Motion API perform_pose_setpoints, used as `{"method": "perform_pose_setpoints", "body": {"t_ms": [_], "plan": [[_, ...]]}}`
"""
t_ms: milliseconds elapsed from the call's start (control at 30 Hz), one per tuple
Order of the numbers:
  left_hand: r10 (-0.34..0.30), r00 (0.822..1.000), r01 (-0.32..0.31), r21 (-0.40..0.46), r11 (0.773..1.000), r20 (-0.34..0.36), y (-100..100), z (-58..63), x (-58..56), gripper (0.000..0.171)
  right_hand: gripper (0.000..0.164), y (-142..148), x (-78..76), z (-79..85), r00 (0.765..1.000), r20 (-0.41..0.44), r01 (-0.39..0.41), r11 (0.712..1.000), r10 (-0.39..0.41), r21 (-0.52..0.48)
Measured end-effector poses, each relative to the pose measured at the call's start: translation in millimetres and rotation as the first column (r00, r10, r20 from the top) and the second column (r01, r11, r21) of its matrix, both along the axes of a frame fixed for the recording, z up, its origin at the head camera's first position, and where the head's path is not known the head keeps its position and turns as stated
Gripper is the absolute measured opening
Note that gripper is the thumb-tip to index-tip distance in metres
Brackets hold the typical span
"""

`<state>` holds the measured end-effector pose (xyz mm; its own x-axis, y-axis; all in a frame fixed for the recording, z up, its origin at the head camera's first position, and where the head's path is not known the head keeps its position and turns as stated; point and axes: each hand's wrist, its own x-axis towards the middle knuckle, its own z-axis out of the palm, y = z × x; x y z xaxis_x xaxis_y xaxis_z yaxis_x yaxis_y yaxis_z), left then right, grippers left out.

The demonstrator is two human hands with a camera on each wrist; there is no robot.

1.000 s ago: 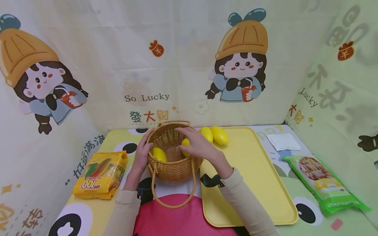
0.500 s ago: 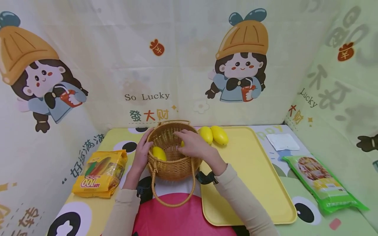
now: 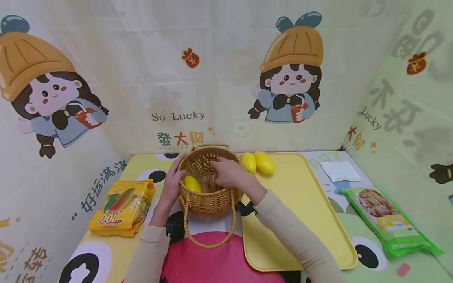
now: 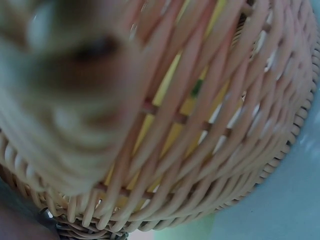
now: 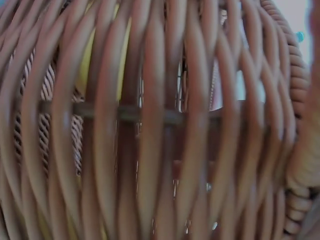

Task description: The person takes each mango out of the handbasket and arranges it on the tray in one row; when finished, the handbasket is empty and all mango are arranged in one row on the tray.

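The basket (image 3: 207,204) stands on the table just left of the yellow tray (image 3: 301,181), with its opening facing up. It looks nearly round, so I cannot give it a clear long axis; its near handle (image 3: 209,247) hangs down with the loop pointing to the person, and the far handle (image 3: 211,145) shows behind the back rim.

The left hand (image 3: 173,182) is clamped on the left rim, its thumb reaching over the edge. The right hand (image 3: 231,173) goes over the right rim into the basket; its fingertips are partly hidden, so I cannot tell whether they are apart or together on something.

Inside, by the left wall, lies a yellow fruit (image 3: 192,184), its long axis sloping from far left to near right. Two more fruits (image 3: 264,163) lie side by side at the far left corner of the tray, lengthwise roughly away from the person.
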<state>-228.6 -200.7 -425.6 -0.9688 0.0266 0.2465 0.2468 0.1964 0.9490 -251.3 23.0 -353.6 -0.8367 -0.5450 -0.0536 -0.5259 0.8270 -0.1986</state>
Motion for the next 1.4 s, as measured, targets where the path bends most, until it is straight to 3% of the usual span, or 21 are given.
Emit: {"method": "perform_pose_setpoints", "body": {"t_ms": [167,367,667,1000,1200,1400], "plan": [[0.0,1.0,0.0,0.004,1.0,-0.018,2,-3.1,-1.2,0.055,0.052,-2,-1.3,-1.4,1.0,-0.002,0.016,0.998,-0.016,0.067],[-0.001,1.0,0.001,0.004,1.0,0.011,2,0.3,-0.2,0.056,0.045,-2,-3.6,-4.0,1.0,-0.006,-0.014,0.993,0.015,0.118],[-0.01,1.0,0.01,-0.016,1.0,0.012,9,26.3,16.2,0.059,0.049,-4,-9.5,-3.5,0.996,0.055,-0.079,0.994,0.075,0.073],[-0.013,1.0,0.014,-0.007,1.0,0.015,11,28.3,17.5,0.059,0.053,-1,-17.1,-5.2,0.984,0.082,-0.157,0.988,0.156,0.003],[-0.008,1.0,0.008,-0.018,1.0,0.022,12,29.2,18.8,0.059,0.057,-2,-19.4,-7.3,0.965,0.128,-0.223,0.973,0.228,-0.052],[0.0,1.0,0.0,-0.016,1.0,0.029,12,30.0,20.3,0.058,0.05,-4,-17.5,-5.7,0.959,0.163,-0.229,0.973,0.23,-0.024]]}}
